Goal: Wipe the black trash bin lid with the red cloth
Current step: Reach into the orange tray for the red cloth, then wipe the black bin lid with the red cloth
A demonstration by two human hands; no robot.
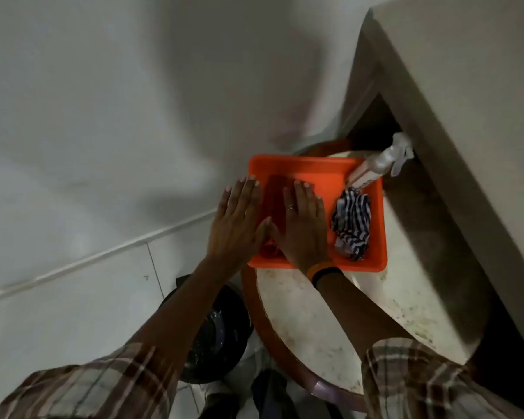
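Note:
A red cloth (273, 204) lies flat in the left part of an orange tray (324, 176). My left hand (236, 219) is spread flat over the tray's left rim, fingers together and extended. My right hand (304, 225) lies flat on the red cloth, fingers stretched out, a ring on one finger. Neither hand grips anything. The black trash bin lid (218, 337) sits low on the floor below my left forearm, partly hidden by it, with pale specks on its surface.
The tray rests on a round whitish table (315, 322) with a brown rim. In the tray lie a striped cloth (351, 225) and a spray bottle (381, 161). A pale counter (466, 116) rises on the right. White floor tiles (73, 297) meet a wall on the left.

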